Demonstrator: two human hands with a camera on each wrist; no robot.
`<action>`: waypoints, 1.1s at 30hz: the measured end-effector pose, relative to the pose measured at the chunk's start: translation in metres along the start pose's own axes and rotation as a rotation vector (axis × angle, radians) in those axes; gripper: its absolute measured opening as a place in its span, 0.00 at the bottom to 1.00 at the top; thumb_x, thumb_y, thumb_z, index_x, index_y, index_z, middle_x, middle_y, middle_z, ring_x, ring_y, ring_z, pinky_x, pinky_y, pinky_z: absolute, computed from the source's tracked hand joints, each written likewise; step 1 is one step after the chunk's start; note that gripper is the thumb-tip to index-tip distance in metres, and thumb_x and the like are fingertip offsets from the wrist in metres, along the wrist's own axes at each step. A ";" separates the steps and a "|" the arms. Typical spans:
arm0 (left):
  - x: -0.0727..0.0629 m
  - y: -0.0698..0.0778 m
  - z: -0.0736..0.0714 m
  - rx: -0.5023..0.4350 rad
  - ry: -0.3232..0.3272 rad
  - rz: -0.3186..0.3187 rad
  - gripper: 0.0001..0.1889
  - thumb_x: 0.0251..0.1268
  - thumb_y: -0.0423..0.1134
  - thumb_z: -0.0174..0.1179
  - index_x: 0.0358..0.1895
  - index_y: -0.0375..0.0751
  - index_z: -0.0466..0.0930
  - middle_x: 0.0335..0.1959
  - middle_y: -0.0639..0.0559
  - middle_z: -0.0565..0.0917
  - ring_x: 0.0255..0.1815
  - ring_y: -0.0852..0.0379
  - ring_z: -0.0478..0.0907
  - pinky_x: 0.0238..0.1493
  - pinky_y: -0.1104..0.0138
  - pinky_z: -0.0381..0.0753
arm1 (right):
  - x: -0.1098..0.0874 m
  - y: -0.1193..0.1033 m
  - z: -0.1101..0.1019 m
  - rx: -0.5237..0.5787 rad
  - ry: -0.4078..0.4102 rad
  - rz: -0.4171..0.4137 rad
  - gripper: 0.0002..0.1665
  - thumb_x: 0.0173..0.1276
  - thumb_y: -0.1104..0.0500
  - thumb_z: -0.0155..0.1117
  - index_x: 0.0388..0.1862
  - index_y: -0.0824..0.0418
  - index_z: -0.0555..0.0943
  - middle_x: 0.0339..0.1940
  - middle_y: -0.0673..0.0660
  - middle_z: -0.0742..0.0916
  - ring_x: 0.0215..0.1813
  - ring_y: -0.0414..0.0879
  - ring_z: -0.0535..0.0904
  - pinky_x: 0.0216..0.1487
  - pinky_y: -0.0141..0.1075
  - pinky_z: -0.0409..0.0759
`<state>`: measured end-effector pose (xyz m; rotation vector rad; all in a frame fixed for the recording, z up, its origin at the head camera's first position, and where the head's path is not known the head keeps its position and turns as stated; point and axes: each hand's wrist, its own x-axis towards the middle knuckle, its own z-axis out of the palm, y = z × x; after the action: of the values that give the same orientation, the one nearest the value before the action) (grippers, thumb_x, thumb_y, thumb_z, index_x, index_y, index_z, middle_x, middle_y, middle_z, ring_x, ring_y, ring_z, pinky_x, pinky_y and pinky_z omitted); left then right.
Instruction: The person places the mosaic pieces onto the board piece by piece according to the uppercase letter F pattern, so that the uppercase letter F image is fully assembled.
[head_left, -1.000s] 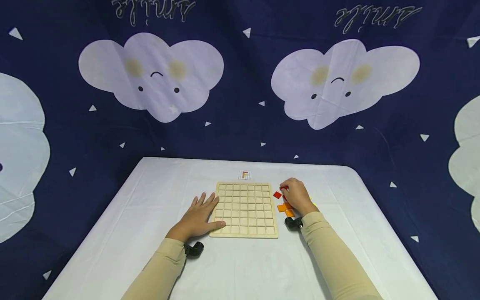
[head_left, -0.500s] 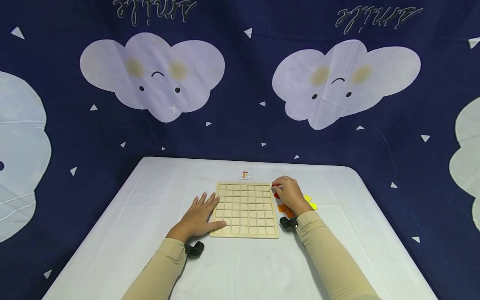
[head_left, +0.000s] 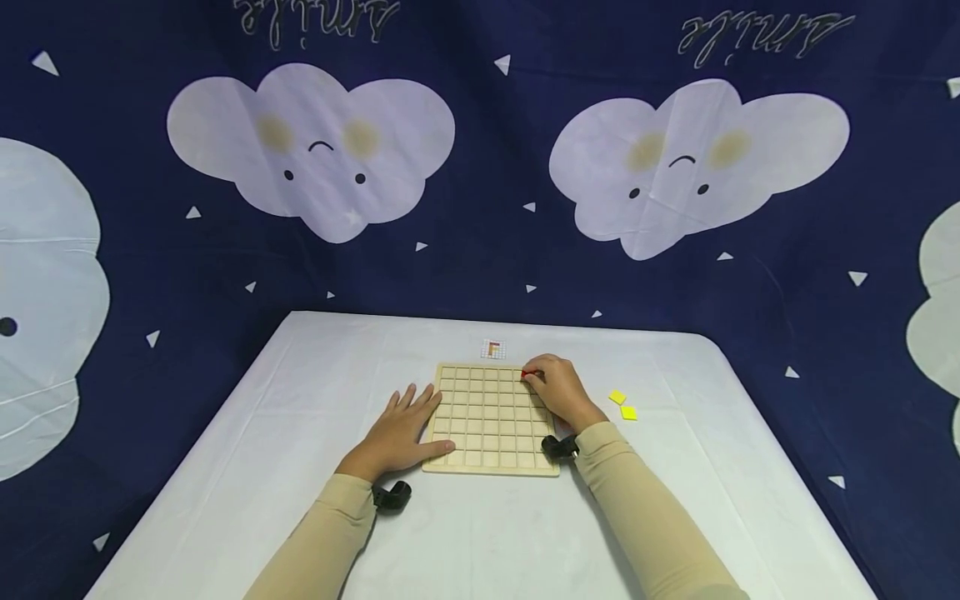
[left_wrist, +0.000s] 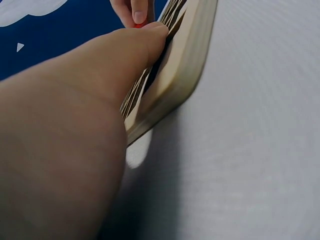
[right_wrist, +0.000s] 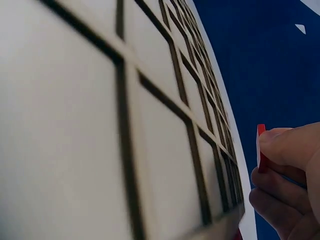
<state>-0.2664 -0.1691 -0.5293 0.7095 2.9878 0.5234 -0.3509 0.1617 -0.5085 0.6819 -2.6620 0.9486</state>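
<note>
A pale wooden board (head_left: 491,421) with a raised square grid lies on the white table. My left hand (head_left: 397,435) rests spread at its left edge, the thumb lying over the lower left corner; the left wrist view shows that thumb (left_wrist: 130,47) on the frame. Between thumb and fingers my right hand (head_left: 561,390) pinches a small red square tile (right_wrist: 261,147), over the board's upper right part. In the right wrist view the tile stands on edge above the grid cells. The right hand and wrist hide part of the board's right side.
Two yellow tiles (head_left: 627,412) lie on the table right of the right hand. A small printed card with a coloured grid pattern (head_left: 492,349) lies behind the board. A dark blue cloth with clouds (head_left: 311,154) hangs beyond the table's far edge.
My right hand has moved left from the tile pile onto the board with the red tile. Both yellow tiles are now uncovered; the arm now covers the orange ones' place. The left hand stays put.
</note>
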 end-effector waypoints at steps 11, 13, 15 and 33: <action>0.001 0.000 -0.001 0.002 -0.028 -0.018 0.56 0.67 0.79 0.52 0.86 0.43 0.53 0.86 0.45 0.50 0.85 0.39 0.38 0.81 0.46 0.33 | 0.010 -0.021 0.016 0.030 -0.046 -0.046 0.08 0.72 0.65 0.73 0.49 0.65 0.91 0.51 0.58 0.89 0.57 0.55 0.85 0.59 0.46 0.83; 0.001 -0.001 -0.001 0.003 -0.033 -0.021 0.56 0.66 0.79 0.51 0.86 0.43 0.53 0.86 0.46 0.49 0.85 0.39 0.37 0.81 0.47 0.33 | 0.013 -0.025 0.020 0.032 -0.062 -0.056 0.08 0.72 0.65 0.73 0.48 0.65 0.91 0.51 0.58 0.89 0.56 0.54 0.85 0.58 0.45 0.83; 0.001 -0.001 -0.001 -0.002 -0.026 -0.019 0.56 0.67 0.79 0.52 0.86 0.42 0.54 0.86 0.45 0.50 0.85 0.38 0.38 0.81 0.45 0.34 | 0.015 -0.028 0.023 0.026 -0.079 -0.067 0.08 0.72 0.65 0.73 0.48 0.65 0.91 0.50 0.57 0.89 0.56 0.53 0.85 0.58 0.44 0.83; 0.001 0.003 -0.003 0.013 -0.022 -0.020 0.55 0.67 0.77 0.54 0.86 0.42 0.54 0.86 0.44 0.51 0.85 0.37 0.39 0.81 0.43 0.35 | 0.030 -0.052 0.054 0.024 -0.142 -0.169 0.06 0.72 0.67 0.72 0.46 0.64 0.91 0.47 0.57 0.89 0.52 0.50 0.86 0.54 0.39 0.84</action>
<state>-0.2660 -0.1675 -0.5258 0.6806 2.9770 0.4929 -0.3541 0.0817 -0.5109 0.9970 -2.6632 0.9184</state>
